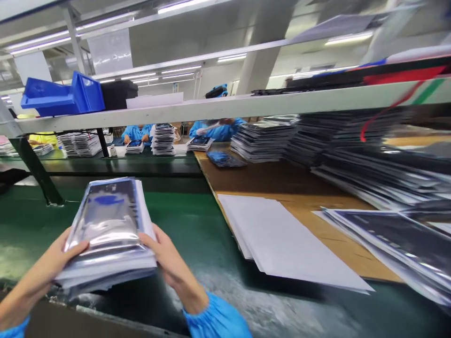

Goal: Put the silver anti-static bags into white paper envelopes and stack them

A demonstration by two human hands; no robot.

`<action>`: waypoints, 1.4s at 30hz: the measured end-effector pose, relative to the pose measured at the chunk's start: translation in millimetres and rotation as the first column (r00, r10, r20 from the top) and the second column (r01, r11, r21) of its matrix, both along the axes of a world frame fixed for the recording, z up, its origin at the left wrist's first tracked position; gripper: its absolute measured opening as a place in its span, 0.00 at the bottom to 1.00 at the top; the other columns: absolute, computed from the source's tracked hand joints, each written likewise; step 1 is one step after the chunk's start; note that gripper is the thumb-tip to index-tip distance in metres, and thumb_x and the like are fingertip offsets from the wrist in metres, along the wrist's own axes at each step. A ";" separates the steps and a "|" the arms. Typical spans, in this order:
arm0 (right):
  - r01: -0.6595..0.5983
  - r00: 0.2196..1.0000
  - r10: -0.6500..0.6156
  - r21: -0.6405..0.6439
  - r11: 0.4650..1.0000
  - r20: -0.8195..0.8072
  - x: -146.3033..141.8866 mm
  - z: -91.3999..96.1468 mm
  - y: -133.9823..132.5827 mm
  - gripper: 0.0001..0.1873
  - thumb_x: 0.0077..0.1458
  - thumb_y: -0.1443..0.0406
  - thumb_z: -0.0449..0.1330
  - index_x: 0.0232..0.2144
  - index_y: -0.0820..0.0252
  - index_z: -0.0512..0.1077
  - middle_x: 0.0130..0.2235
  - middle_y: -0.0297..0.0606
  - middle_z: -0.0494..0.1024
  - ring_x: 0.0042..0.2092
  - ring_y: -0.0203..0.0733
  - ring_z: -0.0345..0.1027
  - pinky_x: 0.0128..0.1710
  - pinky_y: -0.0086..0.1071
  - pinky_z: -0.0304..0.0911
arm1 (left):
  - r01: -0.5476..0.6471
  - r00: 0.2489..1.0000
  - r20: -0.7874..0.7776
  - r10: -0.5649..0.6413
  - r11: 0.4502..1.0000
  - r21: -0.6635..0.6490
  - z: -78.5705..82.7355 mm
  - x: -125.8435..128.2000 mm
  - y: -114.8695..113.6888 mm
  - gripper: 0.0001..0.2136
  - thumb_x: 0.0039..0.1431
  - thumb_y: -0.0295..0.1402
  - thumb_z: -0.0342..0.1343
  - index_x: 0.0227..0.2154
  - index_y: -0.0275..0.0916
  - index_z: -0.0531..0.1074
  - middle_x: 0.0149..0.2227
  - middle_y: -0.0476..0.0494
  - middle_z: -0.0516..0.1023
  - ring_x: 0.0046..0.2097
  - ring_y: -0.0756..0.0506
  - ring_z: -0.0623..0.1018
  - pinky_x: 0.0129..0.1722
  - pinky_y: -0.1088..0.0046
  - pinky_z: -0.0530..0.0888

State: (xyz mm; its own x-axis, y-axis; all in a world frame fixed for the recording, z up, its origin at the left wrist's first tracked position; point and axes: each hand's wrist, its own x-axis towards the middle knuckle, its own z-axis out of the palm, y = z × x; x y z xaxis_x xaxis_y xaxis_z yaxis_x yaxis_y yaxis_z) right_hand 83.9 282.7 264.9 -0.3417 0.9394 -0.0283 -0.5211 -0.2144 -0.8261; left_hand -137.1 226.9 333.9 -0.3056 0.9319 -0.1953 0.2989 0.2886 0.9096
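Stretching across the left of the view is the dark green conveyor belt (190,230). Beside it on the right lies the flat brown cardboard-covered bench (282,180), and the long white overhead shelf (225,107) crosses above both. Leaning piles of dark, plastic-bagged flat panels (369,155) crowd the bench's right side. A loose fan of plain white paper sheets (282,239) overhangs the bench edge toward the belt.

Held over the belt's near left part is the stack of glossy, silvery plastic-wrapped packets (109,225). The left hand (61,256) clasps its near left corner with the thumb on top, and the right hand (169,256) clasps its near right edge the same way. Both hands are closed on the stack, pinching only its near end.

The likeliest trouble, as I judge it, is the slick wrappers sliding over one another. The lower layers look splayed at the near edge, and with the far end unsupported a tilt could let packets slip out onto the belt. A wide swing to the right could also catch the overhanging white sheets and drag them off the bench. Motion blur hides the fingers underneath.
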 end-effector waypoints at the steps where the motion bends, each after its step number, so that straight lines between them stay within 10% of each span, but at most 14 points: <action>1: 0.011 0.999 -0.012 0.044 0.999 0.029 19.3 -4.5 -7.7 0.22 0.43 0.60 0.67 0.43 0.59 0.73 0.40 0.35 0.79 0.43 0.45 0.70 0.45 0.34 0.62 | 0.010 0.999 -0.038 -0.009 0.999 0.039 -10.1 12.8 -3.5 0.33 0.43 0.49 0.63 0.53 0.42 0.65 0.49 0.43 0.78 0.49 0.37 0.77 0.44 0.66 0.76; 10: 0.236 0.950 -0.219 -0.054 0.970 0.222 125.9 -75.8 -58.5 0.28 0.47 0.55 0.66 0.50 0.57 0.70 0.50 0.42 0.76 0.55 0.53 0.65 0.55 0.43 0.58 | 0.272 0.934 0.211 -0.288 0.957 0.101 -105.6 110.1 0.8 0.33 0.48 0.44 0.61 0.57 0.41 0.60 0.58 0.40 0.69 0.59 0.38 0.68 0.57 0.63 0.65; 18: 0.316 0.828 -0.325 0.098 0.944 0.457 145.2 -119.3 -65.2 0.31 0.47 0.54 0.64 0.53 0.56 0.68 0.57 0.42 0.70 0.59 0.53 0.58 0.60 0.46 0.50 | 0.086 0.981 0.171 -0.091 0.996 0.033 -164.7 117.2 7.7 0.35 0.41 0.47 0.63 0.53 0.40 0.59 0.52 0.36 0.73 0.52 0.35 0.74 0.50 0.60 0.70; 21: 0.425 0.648 -0.475 0.235 0.874 0.595 153.2 -113.9 -66.6 0.35 0.49 0.57 0.63 0.59 0.52 0.60 0.63 0.41 0.60 0.63 0.50 0.51 0.61 0.47 0.48 | 0.051 0.997 0.060 -0.054 0.998 0.041 -162.1 115.1 5.2 0.29 0.39 0.50 0.63 0.42 0.40 0.66 0.43 0.38 0.77 0.46 0.36 0.76 0.46 0.60 0.72; 27: 0.275 0.634 -0.430 0.333 0.902 0.643 150.3 -110.1 -59.8 0.21 0.53 0.57 0.59 0.49 0.56 0.71 0.54 0.45 0.72 0.57 0.52 0.62 0.59 0.47 0.54 | 0.074 0.993 -0.104 -0.063 0.991 0.108 -141.0 114.9 6.0 0.25 0.40 0.62 0.53 0.21 0.42 0.67 0.26 0.49 0.73 0.34 0.42 0.75 0.37 0.69 0.72; 36: 0.285 0.645 -0.460 0.366 0.886 0.610 144.0 -110.8 -61.8 0.22 0.56 0.58 0.57 0.52 0.54 0.69 0.55 0.43 0.70 0.58 0.49 0.60 0.60 0.44 0.52 | 0.241 0.834 -0.541 -0.110 0.954 0.177 -109.0 112.0 2.3 0.16 0.50 0.51 0.53 0.24 0.43 0.72 0.44 0.39 0.71 0.52 0.36 0.70 0.35 0.70 0.72; 42: 0.269 0.670 -0.434 0.348 0.898 0.602 144.0 -114.3 -61.0 0.21 0.58 0.57 0.54 0.52 0.54 0.69 0.56 0.42 0.67 0.59 0.48 0.58 0.61 0.41 0.50 | 0.229 0.969 0.100 -0.226 0.973 -0.018 -74.0 133.3 6.2 0.15 0.47 0.48 0.60 0.31 0.43 0.69 0.26 0.51 0.73 0.30 0.45 0.76 0.30 0.71 0.73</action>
State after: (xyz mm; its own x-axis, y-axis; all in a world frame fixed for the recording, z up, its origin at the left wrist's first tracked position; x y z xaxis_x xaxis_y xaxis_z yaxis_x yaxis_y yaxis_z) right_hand 227.9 221.7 150.6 0.0429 0.9940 0.1010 0.1646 0.0927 -0.9820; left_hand -3.8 233.1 259.8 -0.0647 0.9681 -0.2420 0.2707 0.2505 0.9295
